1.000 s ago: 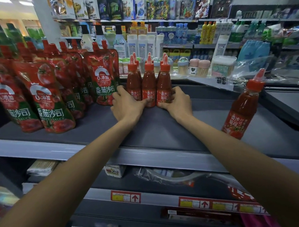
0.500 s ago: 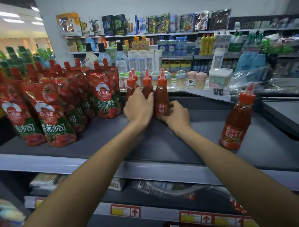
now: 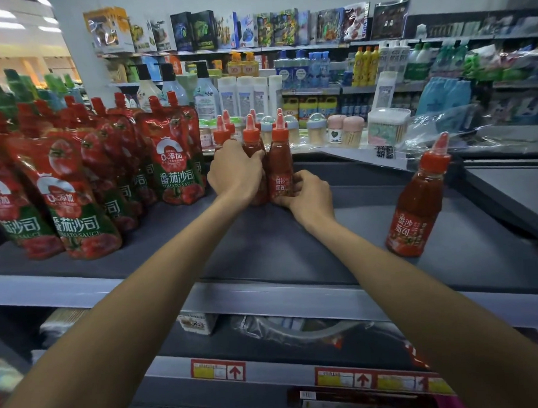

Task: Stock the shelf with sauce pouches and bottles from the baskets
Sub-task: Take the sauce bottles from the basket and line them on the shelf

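Squaring up the bottle group is the step you're on. Your left hand wraps its fingers round a clear plastic squeeze bottle of red tomato sauce with an orange-red nozzle cap. Your right hand curls its fingers round the foot of the matching bottle just beside it. Both bottles stand upright and touching, in a small cluster midway along the dark grey metal shelf, with more of the same caps showing behind. To the left, glossy red stand-up pouches of tomato sauce lean in rows, close to the cluster. A lone bottle of the same kind stands well apart at the right, nearer the shelf's front edge. No baskets in view. Next, I'd say, you let go gently so the cluster doesn't topple, then bring that lone bottle across. It looks tall and narrow-footed, so take it low on the body and set it down touching the group.
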Available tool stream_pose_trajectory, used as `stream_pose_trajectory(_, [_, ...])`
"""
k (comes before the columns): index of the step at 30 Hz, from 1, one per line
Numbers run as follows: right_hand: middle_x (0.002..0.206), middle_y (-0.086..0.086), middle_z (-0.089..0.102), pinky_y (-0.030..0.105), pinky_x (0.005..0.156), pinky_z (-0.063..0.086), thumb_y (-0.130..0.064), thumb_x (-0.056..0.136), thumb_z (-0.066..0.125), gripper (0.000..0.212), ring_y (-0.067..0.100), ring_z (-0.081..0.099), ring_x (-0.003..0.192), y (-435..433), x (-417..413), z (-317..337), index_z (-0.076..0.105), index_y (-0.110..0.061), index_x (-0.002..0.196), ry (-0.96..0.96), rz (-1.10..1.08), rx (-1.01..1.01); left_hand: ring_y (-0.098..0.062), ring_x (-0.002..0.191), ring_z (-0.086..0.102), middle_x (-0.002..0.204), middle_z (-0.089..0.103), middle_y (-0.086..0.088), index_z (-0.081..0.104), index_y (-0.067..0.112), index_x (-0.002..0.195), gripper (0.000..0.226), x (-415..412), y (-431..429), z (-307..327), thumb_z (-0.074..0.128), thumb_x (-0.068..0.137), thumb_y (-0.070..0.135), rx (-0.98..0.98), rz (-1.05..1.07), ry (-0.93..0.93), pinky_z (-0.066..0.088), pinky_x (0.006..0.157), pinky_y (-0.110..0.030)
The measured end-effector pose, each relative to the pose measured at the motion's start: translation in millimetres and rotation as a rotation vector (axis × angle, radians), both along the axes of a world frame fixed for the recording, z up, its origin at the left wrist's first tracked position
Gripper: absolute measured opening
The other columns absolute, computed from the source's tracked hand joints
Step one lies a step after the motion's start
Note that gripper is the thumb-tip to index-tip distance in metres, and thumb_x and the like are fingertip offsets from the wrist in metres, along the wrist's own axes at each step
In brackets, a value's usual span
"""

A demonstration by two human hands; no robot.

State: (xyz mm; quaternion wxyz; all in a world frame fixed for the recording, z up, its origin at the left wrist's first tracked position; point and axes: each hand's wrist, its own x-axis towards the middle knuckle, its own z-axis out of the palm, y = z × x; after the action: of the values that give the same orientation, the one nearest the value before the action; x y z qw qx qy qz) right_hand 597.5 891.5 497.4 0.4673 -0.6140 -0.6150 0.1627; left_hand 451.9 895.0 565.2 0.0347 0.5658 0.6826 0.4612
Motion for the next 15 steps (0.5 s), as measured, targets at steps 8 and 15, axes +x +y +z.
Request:
stream_pose_trajectory(8, [0.094, -0.002, 0.076, 0.042, 0.081, 0.059, -0.038, 0.067, 0.093, 0.048, 0.022, 0.072, 0.09, -3.2, -0.2, 1.1, 0.068, -0.022, 0.104, -0.033, -0.01, 0.003, -0.018, 0.074, 0.071, 0.074, 0.073, 0.005, 0.071, 0.024, 0.078, 0.042, -1.9, -2.4, -0.6, 0.059, 0.078, 0.064, -0.012, -0.033, -0.015, 0.061, 0.071, -0.042])
stream_pose_trajectory(15, [0.101, -0.001, 0.076, 0.042, 0.084, 0.057, -0.04, 0.066, 0.091, 0.053, 0.023, 0.071, 0.094, -5.2, -0.2, 1.5, 0.063, -0.02, 0.107, -0.044, -0.006, -0.011, -0.026, 0.091, 0.068, 0.094, 0.07, 0.003, 0.05, 0.026, 0.109, 0.049, -8.4, -37.7, -10.3, 0.075, 0.08, 0.056, 0.062, -0.046, -0.105, 0.056, 0.082, -0.045])
